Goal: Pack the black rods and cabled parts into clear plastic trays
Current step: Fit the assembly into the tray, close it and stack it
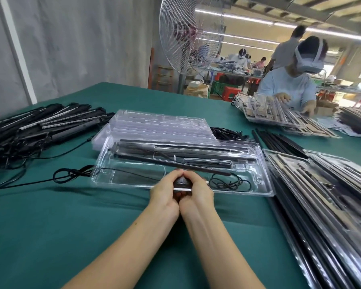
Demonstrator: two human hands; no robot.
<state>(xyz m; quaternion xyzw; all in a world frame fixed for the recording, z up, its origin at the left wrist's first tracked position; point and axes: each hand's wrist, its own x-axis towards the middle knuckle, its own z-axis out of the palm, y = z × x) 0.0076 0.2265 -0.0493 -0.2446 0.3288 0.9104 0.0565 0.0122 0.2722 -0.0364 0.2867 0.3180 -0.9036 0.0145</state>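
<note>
i see my left hand (165, 192) and right hand (197, 192) pressed together, both gripping one small black part (181, 182). at twelve o'clock, one clear tray (121, 176) holds roughly three black rods (175, 152).

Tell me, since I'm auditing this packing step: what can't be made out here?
Head view only.
1. Small black part: mostly covered by left grip and right grip.
2. Black rod pile: cut by the left edge.
3. Filled trays: cut by right and bottom edges.

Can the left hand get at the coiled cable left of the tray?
Probably, once freed: left hand and right hand grip a small black part; only bare cloth lies before the coiled cable.
</note>
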